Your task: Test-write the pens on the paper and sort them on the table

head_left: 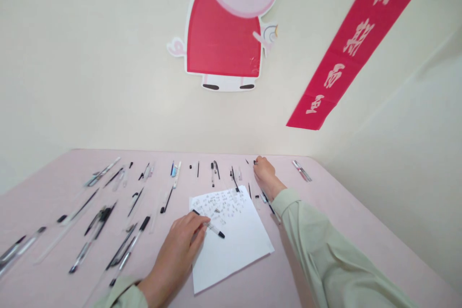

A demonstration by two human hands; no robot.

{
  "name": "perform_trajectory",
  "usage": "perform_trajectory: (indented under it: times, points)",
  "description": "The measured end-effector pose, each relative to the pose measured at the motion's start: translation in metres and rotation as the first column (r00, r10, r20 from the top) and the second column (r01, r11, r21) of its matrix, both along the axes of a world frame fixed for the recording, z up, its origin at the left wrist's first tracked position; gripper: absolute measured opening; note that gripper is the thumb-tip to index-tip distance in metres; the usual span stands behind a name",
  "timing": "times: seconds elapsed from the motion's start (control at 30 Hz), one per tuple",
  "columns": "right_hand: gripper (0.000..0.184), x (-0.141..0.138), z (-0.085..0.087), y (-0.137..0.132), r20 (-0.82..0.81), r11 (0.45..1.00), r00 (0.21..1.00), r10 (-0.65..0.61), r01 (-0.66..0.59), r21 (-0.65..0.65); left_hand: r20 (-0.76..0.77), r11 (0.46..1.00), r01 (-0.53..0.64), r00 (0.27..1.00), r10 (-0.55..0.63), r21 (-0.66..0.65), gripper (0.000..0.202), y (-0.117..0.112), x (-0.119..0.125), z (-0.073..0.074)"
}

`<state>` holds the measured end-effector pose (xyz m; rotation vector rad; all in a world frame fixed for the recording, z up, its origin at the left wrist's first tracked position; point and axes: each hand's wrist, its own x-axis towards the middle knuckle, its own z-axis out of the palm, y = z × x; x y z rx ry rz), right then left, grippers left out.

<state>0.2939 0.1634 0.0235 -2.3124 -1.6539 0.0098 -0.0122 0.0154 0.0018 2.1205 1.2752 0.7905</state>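
Observation:
My left hand point(184, 238) is closed around a clear-barrelled pen point(214, 229) with black ends, held over a white sheet of paper point(234, 255). Handwriting covers the upper part of the sheet, and a small dark clip-like piece point(217, 211) lies on it. Stretched toward the far edge of the table, my right hand point(265, 172) has its fingers pinched together. At their tips shows a small black piece point(254, 162), too small to name surely. A thin refill point(247, 161) lies just left of it. Under my right wrist, a pen point(267, 202) is partly hidden by the sleeve.
Pens, refills, caps and clear barrels lie in groups across the pink tabletop point(288, 178), including a dark cluster point(99, 221) at left. Two silvery pens point(301, 171) rest at far right. A wall with a pig cutout point(224, 33) and red banner point(335, 72) stands behind.

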Motion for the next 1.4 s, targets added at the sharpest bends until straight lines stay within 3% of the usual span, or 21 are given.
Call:
perform_trajectory:
  times: [0.17,0.3,0.33,0.4,0.53,0.63,0.73,0.77,0.83,0.87,0.97,1.13,1.4]
  points:
    - [0.022,-0.003,0.016,-0.007,-0.046,0.998,0.997,0.06,-0.06,-0.01,0.001,1.0,-0.006,1.0,0.006,0.005,0.028,-0.001,0.0,0.001]
    - [0.014,-0.037,0.025,-0.038,-0.118,0.96,0.953,0.279,-0.28,0.002,-0.011,1.0,-0.015,1.0,0.015,-0.006,0.028,-0.002,0.001,0.002]
    - [0.012,-0.048,0.023,-0.05,-0.155,0.91,0.898,0.412,-0.413,0.03,-0.012,1.0,-0.013,1.0,0.013,-0.005,0.028,-0.002,0.001,0.002]
    - [0.008,-0.07,0.017,-0.077,-0.167,0.833,0.819,0.549,-0.553,0.029,-0.014,1.0,-0.01,1.0,0.01,0.003,0.027,-0.002,0.001,0.001]
    - [0.009,-0.098,0.0,-0.117,-0.037,0.777,0.78,0.624,-0.625,-0.073,0.001,0.999,-0.011,1.0,0.011,0.031,0.026,-0.001,0.0,-0.002]
    - [0.008,-0.096,0.0,-0.117,0.001,0.764,0.765,0.645,-0.644,-0.05,0.011,0.999,-0.006,1.0,0.006,0.041,0.026,0.0,0.0,-0.002]
    - [0.003,-0.073,0.011,-0.092,-0.021,0.802,0.802,0.596,-0.594,0.059,0.016,0.999,-0.013,1.0,0.013,0.042,0.026,0.0,0.0,-0.002]
    - [0.002,-0.062,0.015,-0.08,-0.026,0.848,0.849,0.527,-0.525,0.069,0.015,0.999,-0.019,1.0,0.018,0.038,0.026,0.0,0.0,-0.002]
    - [0.005,-0.037,0.018,-0.056,-0.035,0.964,0.963,0.267,-0.266,0.025,0.01,0.999,-0.03,1.0,0.03,0.024,0.026,-0.002,0.001,0.0]
    - [0.009,-0.024,0.018,-0.045,-0.038,0.983,0.982,0.183,-0.183,0.008,0.007,0.999,-0.032,0.999,0.032,0.017,0.027,-0.002,0.001,0.0]
    - [0.012,0.007,0.006,-0.021,-0.083,0.994,0.994,0.074,-0.081,-0.077,0.003,1.0,-0.027,1.0,0.027,0.004,0.027,-0.004,0.001,0.003]
    - [0.008,0.026,-0.014,-0.007,-0.154,0.985,0.987,0.04,-0.065,-0.161,-0.023,1.0,-0.02,1.0,0.02,0.008,0.026,-0.003,0.001,0.003]
    - [0.005,0.028,-0.01,-0.008,-0.249,0.985,0.968,-0.009,-0.035,-0.17,-0.002,0.999,-0.02,1.0,0.021,0.044,0.026,-0.004,0.001,-0.002]
